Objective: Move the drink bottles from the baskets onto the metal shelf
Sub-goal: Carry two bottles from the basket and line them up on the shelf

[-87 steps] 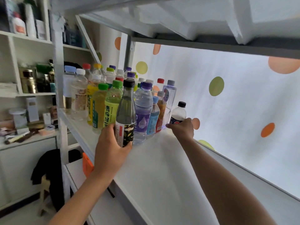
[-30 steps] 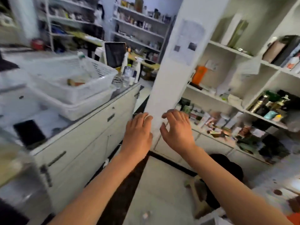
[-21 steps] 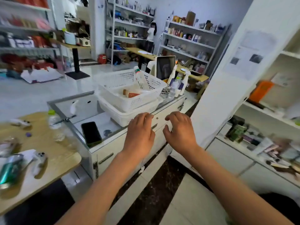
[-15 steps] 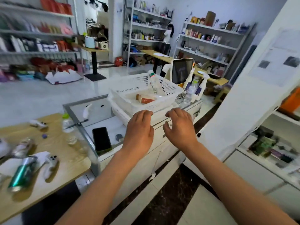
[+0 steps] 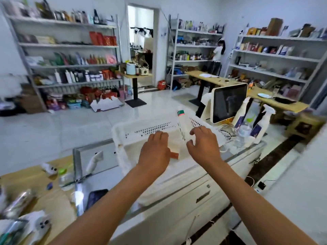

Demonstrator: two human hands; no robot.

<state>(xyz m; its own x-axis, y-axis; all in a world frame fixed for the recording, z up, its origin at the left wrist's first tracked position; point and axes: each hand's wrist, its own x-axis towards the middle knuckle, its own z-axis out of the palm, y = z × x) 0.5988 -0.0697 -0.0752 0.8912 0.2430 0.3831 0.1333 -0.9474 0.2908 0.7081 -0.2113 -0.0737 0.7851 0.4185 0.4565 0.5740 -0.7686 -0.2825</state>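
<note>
Reaching over the white basket point(image 5: 141, 129) on the counter, the left hand point(image 5: 155, 151) and right hand point(image 5: 203, 145) are hovering loosely spread and holding nothing, probably aiming at the leaning white bottle point(image 5: 181, 123) and an orange-labelled bottle point(image 5: 174, 154) lying partly hidden inside.

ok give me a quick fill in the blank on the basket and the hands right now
1. Both hands, left hand and right hand, hold ____.
2. The tall bottle leans against the basket's ____ wall.
3. The small bottle lying in the basket has a ____ label.
4. The dark screen stands to the ____ of the basket.

Missing words: nothing; far; red; right
</note>
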